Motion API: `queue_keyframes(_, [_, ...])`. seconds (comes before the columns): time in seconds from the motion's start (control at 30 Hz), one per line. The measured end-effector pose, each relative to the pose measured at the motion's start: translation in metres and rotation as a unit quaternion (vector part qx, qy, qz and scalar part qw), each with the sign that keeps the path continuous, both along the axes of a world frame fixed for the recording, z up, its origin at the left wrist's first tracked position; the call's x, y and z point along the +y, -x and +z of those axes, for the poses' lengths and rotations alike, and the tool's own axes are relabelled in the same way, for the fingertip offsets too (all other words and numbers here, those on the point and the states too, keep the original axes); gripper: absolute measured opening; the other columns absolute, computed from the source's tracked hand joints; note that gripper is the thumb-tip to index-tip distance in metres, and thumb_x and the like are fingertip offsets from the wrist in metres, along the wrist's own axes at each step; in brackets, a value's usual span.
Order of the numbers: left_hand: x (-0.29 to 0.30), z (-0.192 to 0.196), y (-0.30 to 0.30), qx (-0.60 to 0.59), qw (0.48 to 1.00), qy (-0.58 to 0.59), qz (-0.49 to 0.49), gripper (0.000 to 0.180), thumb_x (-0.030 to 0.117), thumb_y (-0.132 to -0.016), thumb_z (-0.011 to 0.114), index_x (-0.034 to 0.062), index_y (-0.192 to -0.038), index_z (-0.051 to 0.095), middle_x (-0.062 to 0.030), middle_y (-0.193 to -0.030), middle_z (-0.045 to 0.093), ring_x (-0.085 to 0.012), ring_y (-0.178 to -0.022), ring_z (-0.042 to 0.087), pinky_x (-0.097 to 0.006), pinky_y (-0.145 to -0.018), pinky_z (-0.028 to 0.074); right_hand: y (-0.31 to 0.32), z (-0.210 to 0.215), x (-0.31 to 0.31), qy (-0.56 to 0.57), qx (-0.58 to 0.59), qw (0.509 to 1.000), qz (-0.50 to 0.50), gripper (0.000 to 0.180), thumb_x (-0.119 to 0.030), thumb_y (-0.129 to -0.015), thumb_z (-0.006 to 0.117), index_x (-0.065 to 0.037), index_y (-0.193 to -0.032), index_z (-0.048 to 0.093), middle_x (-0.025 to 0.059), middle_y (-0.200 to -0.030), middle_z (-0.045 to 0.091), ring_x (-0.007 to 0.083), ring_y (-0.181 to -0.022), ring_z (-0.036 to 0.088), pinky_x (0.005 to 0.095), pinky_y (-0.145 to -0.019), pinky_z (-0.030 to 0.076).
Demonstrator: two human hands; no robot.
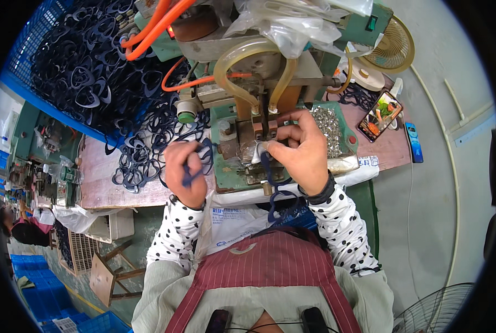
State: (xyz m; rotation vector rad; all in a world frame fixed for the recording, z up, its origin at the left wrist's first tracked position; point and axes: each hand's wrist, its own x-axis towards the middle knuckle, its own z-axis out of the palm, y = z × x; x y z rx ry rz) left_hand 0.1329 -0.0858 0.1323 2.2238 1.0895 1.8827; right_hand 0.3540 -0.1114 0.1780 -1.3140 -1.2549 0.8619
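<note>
My left hand point(186, 171), a little blurred, is closed around a dark-blue loop point(207, 154), left of the small press point(241, 141). My right hand point(303, 152) reaches in at the press head, thumb and fingers pinched together by its metal jaws. From under that thumb hangs a dark-blue band point(272, 176), curling down over the front edge of the press. What exactly lies between the jaws is hidden by my fingers. Small shiny metal pieces point(326, 129) fill the green tray on the right of the press.
Many dark-blue loops point(140, 161) lie on the table at left, below a blue basket point(101, 133) heaped with more. Orange hoses point(153, 25) and a yellowish tube point(225, 58) arch over the press. A phone point(380, 116) leans at right; a fan point(389, 44) stands behind.
</note>
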Motion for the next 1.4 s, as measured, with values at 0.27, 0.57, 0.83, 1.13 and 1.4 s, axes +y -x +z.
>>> queue_keyframes(0.27, [-0.027,0.016,-0.041,0.220,0.927,-0.130,-0.274,0.035,0.007,-0.080,0.063,0.0025,-0.115,0.062,-0.0140,-0.108,0.067,-0.0274,-0.103,0.065,-0.042,-0.093,0.051,-0.005,-0.009,0.000,-0.039,0.043,0.998,-0.003,0.051,-0.004,-0.072,0.075,0.000,-0.116,0.049,0.0082,-0.084,0.071,0.0081,-0.069,0.059,0.0229,-0.063,0.047])
queue_keyframes(0.57, [-0.022,0.004,-0.062,0.206,0.921,-0.111,-0.312,0.030,0.004,-0.081,0.068,-0.0018,-0.111,0.065,-0.0165,-0.113,0.065,-0.0284,-0.101,0.067,-0.044,-0.092,0.052,-0.140,-0.111,0.013,-0.001,-0.249,0.947,-0.201,0.026,-0.011,-0.081,0.069,-0.004,-0.106,0.064,0.0124,-0.083,0.069,0.0211,-0.075,0.066,0.0325,-0.069,0.050])
queue_keyframes(0.83, [-0.025,0.008,-0.063,0.191,0.925,-0.112,-0.310,0.031,0.004,-0.083,0.060,-0.0044,-0.112,0.062,-0.0188,-0.117,0.063,-0.0289,-0.101,0.065,-0.045,-0.094,0.052,-0.123,-0.115,-0.002,0.027,-0.474,0.867,-0.154,0.020,-0.018,-0.083,0.067,-0.006,-0.100,0.066,0.0182,-0.095,0.065,0.0373,-0.085,0.062,0.0448,-0.072,0.048])
queue_keyframes(1.13, [-0.022,-0.028,-0.019,0.198,0.956,-0.101,-0.192,0.019,0.020,-0.088,0.063,0.0112,-0.105,0.066,-0.0058,-0.105,0.069,-0.0192,-0.090,0.065,-0.040,-0.080,0.049,-0.136,-0.129,0.005,-0.071,-0.277,0.933,-0.221,0.017,-0.017,-0.086,0.066,-0.001,-0.089,0.069,0.0144,-0.085,0.067,0.0295,-0.079,0.063,0.0364,-0.073,0.048])
queue_keyframes(1.4, [0.040,-0.116,0.059,0.257,0.927,0.149,0.228,0.017,0.022,-0.077,0.071,0.0079,-0.082,0.064,-0.0112,-0.090,0.058,-0.0347,-0.087,0.054,-0.046,-0.074,0.042,-0.118,-0.123,0.007,-0.070,-0.250,0.926,-0.276,0.011,-0.012,-0.083,0.067,-0.005,-0.091,0.070,0.0146,-0.082,0.069,0.0292,-0.074,0.068,0.0367,-0.067,0.052])
